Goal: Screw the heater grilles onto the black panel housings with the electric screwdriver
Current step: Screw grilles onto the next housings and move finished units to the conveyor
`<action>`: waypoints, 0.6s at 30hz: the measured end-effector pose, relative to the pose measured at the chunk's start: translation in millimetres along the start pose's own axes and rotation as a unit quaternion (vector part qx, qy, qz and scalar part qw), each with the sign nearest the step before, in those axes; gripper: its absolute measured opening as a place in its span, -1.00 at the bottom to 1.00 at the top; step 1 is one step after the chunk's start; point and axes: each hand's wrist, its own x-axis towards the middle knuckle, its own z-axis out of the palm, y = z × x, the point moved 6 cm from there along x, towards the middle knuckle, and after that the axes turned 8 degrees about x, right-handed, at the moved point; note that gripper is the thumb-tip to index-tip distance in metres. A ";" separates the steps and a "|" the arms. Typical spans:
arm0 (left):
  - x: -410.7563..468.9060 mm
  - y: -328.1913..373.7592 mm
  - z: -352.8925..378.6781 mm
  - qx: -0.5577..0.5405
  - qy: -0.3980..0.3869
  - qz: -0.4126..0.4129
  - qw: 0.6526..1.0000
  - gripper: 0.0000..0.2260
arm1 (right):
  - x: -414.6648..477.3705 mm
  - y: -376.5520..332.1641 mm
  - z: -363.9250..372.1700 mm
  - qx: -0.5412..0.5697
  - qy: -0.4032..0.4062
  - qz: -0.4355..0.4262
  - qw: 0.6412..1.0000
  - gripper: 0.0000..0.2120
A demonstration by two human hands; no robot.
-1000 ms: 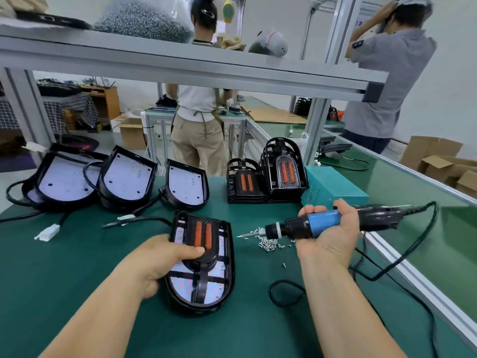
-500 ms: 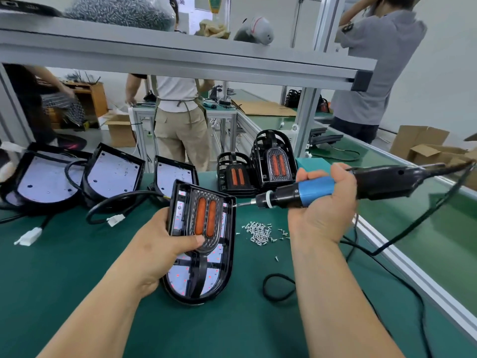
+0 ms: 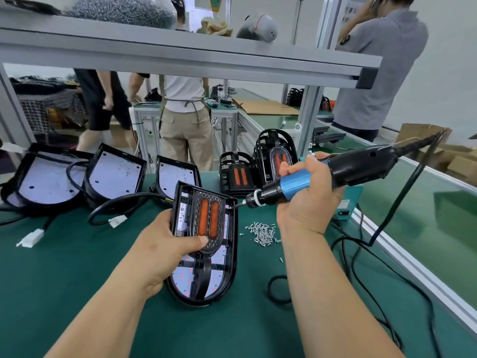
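A black panel housing (image 3: 229, 270) stands tilted up on the green bench, its far end raised. A grille with two orange bars (image 3: 207, 220) lies inside it. My left hand (image 3: 165, 249) grips the housing's left side, with the thumb pressing the grille's lower end. My right hand (image 3: 307, 202) holds the blue-and-black electric screwdriver (image 3: 335, 171), whose bit touches the grille's upper right corner. A pile of small silver screws (image 3: 262, 232) lies just right of the housing.
Three open black housings (image 3: 116, 174) with cables and white plugs sit at the back left. Stacked grilles (image 3: 273, 156) and a teal power box (image 3: 347, 205) stand behind my right hand. The screwdriver cord (image 3: 361, 254) loops across the right. People stand beyond the bench frame.
My left hand has tilted the housing up off the bench. The screwdriver rose from near the screw pile and moved left until its bit reached the grille's upper right corner.
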 end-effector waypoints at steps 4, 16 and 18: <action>-0.1 1.8 0.8 -0.004 0.001 0.008 1.000 -0.50 | -0.8 -0.8 1.1 -0.002 -0.006 0.004 1.000 -0.84; -0.5 1.3 -0.8 0.013 0.019 0.008 1.000 -0.62 | -3.5 -2.0 -2.0 0.010 0.004 0.020 1.000 -0.84; 0.0 0.3 -1.8 0.014 0.020 0.002 1.000 -0.64 | -3.4 -3.0 -2.2 0.011 0.008 0.019 1.000 -0.84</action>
